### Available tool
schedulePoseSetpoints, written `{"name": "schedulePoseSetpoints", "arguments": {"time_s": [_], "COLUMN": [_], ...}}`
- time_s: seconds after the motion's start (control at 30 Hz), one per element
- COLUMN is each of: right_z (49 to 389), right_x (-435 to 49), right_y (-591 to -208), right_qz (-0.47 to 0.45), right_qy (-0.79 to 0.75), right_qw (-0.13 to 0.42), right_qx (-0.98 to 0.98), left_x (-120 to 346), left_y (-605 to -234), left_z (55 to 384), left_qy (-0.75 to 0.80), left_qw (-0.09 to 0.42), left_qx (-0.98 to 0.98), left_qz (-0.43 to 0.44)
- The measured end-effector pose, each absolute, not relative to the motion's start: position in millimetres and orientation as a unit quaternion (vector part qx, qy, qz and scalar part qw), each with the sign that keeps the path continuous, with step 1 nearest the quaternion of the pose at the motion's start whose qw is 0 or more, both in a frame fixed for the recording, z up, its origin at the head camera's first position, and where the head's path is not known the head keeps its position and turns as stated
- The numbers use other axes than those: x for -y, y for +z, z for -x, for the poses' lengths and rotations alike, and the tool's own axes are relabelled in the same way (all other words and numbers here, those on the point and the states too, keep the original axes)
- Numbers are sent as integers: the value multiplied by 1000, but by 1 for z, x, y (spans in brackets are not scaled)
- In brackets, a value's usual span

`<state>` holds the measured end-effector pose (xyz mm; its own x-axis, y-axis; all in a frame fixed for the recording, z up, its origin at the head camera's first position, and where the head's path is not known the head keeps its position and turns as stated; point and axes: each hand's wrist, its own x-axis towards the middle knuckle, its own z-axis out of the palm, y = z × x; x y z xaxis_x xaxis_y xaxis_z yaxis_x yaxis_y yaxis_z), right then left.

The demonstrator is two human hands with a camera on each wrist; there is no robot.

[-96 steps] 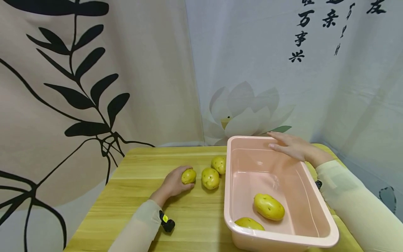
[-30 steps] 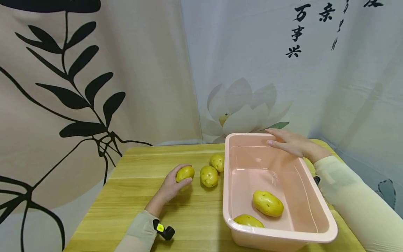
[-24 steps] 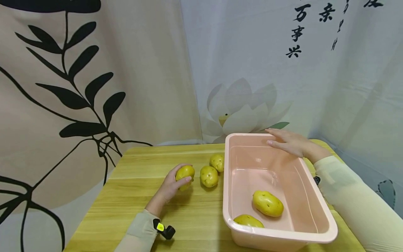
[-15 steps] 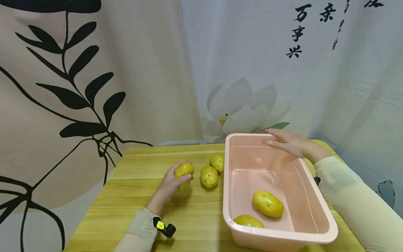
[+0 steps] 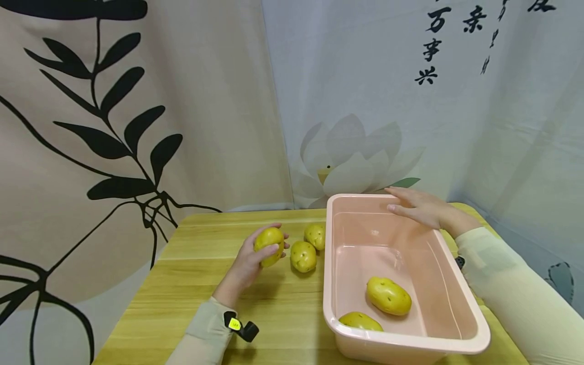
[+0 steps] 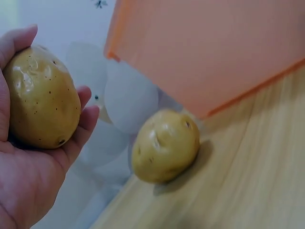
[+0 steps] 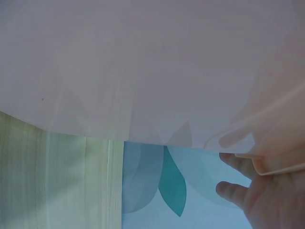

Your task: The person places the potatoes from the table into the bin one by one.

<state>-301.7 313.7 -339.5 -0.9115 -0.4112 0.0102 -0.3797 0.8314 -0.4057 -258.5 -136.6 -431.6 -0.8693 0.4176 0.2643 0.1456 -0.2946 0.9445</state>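
Clock directions as in the head view.

Item 1: held potato (image 5: 269, 242), one, yellow. In the left hand (image 5: 246, 261), gripped between thumb and curled fingers; it appears raised above the table (image 5: 173, 284). Long axis about 12 to 6 o'clock.

Item 2: basin (image 5: 329, 284), pink, upright on the table. Principal relation: it lies at 3 o'clock from the left fingers, its left wall facing them, its long side running roughly 12 to 6.

Item 3: loose potatoes, two, on the table between left hand and basin: front potato (image 5: 303, 256) just past 3 o'clock from the fingers, rear potato (image 5: 315, 236) just short of it, close to the wall. The left hand is the nearer to both.

Item 4: right hand (image 5: 422, 209), at the basin's 1 o'clock corner, fingers extended and laid over the rim.

Item 5: potatoes inside the basin, two: long potato (image 5: 389, 296) and cut-off potato (image 5: 360, 321), partly behind the near rim. Only the head view shows these.

Wrist views: the left shows the palm cradling item 1 and fingertips beyond it; the right shows fingertips outside the basin against the curtain (image 7: 143, 181).
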Motion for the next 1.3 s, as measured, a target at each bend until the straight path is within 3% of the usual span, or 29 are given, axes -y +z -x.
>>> {"name": "schedulePoseSetpoints", "arguments": {"time_s": [0.6,1.3], "right_z": [302,302], "right_x": [-315,-315], "right_y": [-340,-342], "right_qz": [203,208], "right_qy": [-208,-215], "right_qw": [36,35], "right_qx": [-956,-954], "left_x": [112,80], "left_y": [-376,-335], "left_z": [245,241], "left_qy": [765,708], "left_qw": [105,150], "left_qx": [-514,-549], "left_qz": [-374,-418]}}
